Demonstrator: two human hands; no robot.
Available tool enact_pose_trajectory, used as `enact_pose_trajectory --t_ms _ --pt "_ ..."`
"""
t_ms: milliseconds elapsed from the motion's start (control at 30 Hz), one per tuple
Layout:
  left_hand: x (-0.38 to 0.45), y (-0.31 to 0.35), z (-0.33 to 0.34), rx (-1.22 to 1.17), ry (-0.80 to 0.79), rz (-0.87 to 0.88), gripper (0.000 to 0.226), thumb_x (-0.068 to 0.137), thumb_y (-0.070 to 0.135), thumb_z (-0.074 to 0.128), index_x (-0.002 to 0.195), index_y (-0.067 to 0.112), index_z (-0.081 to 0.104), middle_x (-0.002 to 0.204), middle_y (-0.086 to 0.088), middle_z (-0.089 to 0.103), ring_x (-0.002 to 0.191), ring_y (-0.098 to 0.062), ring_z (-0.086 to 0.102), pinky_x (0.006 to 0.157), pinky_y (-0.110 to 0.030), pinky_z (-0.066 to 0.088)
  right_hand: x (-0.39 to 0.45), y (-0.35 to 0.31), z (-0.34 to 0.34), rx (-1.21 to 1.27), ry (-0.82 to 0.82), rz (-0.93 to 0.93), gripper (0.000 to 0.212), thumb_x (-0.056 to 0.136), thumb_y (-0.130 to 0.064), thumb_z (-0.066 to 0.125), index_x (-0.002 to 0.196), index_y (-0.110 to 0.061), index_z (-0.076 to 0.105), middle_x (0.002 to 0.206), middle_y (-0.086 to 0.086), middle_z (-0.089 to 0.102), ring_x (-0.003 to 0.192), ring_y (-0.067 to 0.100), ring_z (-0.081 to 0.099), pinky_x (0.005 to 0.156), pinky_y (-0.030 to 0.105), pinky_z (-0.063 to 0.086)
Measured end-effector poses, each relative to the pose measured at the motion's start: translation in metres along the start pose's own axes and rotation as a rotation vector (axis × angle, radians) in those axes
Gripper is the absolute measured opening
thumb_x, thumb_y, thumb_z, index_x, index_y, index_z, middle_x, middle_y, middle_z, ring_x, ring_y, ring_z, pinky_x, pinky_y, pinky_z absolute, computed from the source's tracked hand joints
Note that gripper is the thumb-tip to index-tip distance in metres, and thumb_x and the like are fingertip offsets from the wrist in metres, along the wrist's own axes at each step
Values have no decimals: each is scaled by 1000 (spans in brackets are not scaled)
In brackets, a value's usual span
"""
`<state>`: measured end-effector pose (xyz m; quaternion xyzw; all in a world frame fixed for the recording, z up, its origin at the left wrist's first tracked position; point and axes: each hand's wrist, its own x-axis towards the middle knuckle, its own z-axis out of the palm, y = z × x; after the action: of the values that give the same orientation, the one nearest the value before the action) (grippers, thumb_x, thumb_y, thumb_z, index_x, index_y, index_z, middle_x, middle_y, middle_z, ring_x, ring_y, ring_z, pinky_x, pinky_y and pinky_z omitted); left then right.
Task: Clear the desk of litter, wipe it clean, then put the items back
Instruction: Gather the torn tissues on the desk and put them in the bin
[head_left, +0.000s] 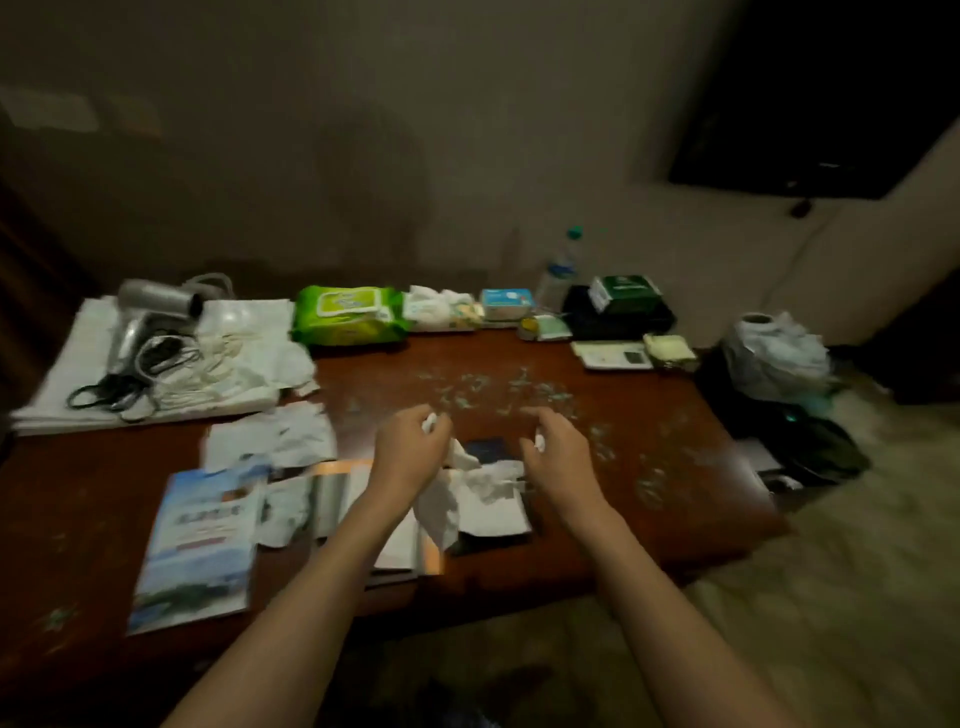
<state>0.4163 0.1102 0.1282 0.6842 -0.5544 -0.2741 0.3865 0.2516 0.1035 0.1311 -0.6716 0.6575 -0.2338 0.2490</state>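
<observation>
Litter scraps (488, 389) cover the bench (649, 467); left hand (410, 447) and right hand (553, 449) each pinch white tissue bits (430, 422) between curled fingers, apparently gathering waste.

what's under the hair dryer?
The hair dryer and its tangled cords lie on folded white cloth on the desk. Anything beneath the cloth is hidden.

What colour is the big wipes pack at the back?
Bright green wet wipes pack, seen in the head view.
</observation>
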Motion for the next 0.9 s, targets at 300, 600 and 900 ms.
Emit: enact_pose_trajectory --t_ms 300,600,900 --pt "-41 137 159 -132 -255 153 12 90 13 56 81 5 55 73 -3 51 65 -12 45 55 -26 33 -50 139 -156 105 244 180 17 94 -20 57 108 -12 62 103 -2 62 96 10 57 70 11 42" --pt "-48 234 281 -168 -445 246 9 90 14 57 82 9 54 78 -2 53 68 -11 47 54 -22 34 -55 236 -258 80 460 377 11 94 -25 58 96 -15 62 92 -1 63 76 8 55 64 20 40" --pt "3 320 433 -194 -503 280 10 89 14 57 80 11 52 75 -3 52 67 -13 48 55 -24 35 11 354 -351 -6 475 460 11 94 -28 58 97 -18 61 94 1 65 78 12 58 66 25 45"
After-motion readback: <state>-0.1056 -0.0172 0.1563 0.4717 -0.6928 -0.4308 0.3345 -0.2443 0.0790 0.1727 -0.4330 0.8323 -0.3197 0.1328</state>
